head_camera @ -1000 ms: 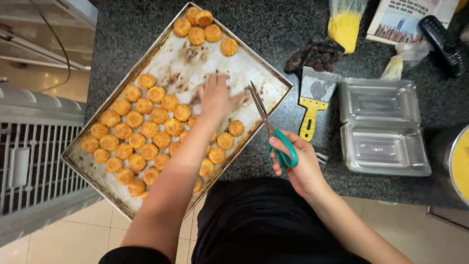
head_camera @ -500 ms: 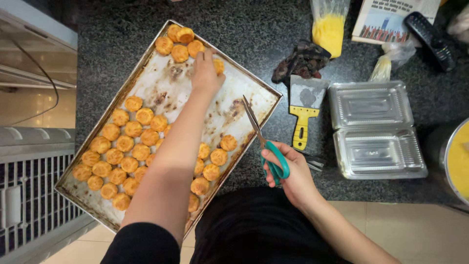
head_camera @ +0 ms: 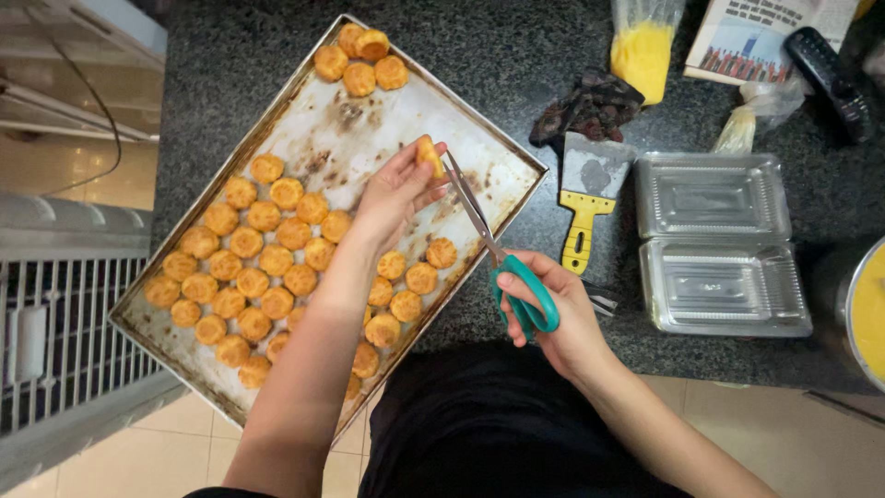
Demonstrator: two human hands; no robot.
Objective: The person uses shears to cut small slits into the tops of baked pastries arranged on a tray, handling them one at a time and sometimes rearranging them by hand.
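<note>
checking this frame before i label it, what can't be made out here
All in the head view:
- Pastries on the baking tray: some are covered by the left hand's forearm.
- Small pastry in the left hand: fingers hide most of it.
- Scissors in the right hand: whether the blades touch the pastry is unclear.
- Yellow-filled pot: cut off by the right edge.
- Dark bundle above the scraper: too indistinct to identify.

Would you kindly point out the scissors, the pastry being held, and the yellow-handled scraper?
scissors (head_camera: 527, 300): head view, on the teal handle.
pastry (head_camera: 428, 153): head view, on its golden top, between the left fingers.
scraper (head_camera: 581, 231): head view, on the yellow handle.
</note>
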